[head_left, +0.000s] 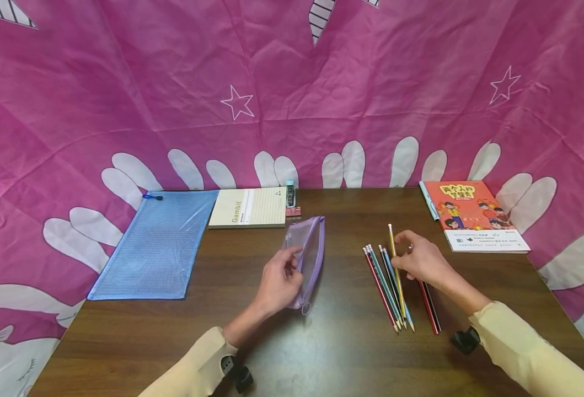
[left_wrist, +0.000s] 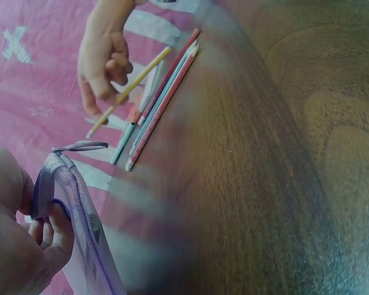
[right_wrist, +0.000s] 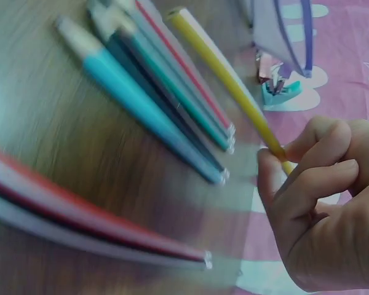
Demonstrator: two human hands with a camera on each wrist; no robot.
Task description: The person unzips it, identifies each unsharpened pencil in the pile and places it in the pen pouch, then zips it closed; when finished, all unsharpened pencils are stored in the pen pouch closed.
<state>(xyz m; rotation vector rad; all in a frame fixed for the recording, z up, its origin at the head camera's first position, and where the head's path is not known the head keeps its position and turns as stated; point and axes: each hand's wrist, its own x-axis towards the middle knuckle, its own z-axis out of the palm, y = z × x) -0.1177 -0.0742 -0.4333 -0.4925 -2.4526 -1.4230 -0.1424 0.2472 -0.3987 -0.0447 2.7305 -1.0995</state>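
A blue mesh folder (head_left: 156,246) and a notebook (head_left: 248,208) are lying far left; the left hand (head_left: 278,281) is gripping the purple mesh pouch (head_left: 309,255) mid-table, while the right hand (head_left: 421,261) is pinching a yellow pencil (head_left: 394,252) above the pencil row (head_left: 385,286), a book (head_left: 472,215) lying beyond.

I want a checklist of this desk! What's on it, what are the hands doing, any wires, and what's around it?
Surface: dark wooden table.
Job's things: purple mesh pencil pouch; yellow pencil; row of coloured pencils lying on the table.
Clutter: blue zip folder, Gambit notebook, orange book, small teal item.
Hands: left hand grips the pouch; right hand pinches the yellow pencil.
Cables: nothing seen.
Surroundings: pink star-print cloth behind the table.
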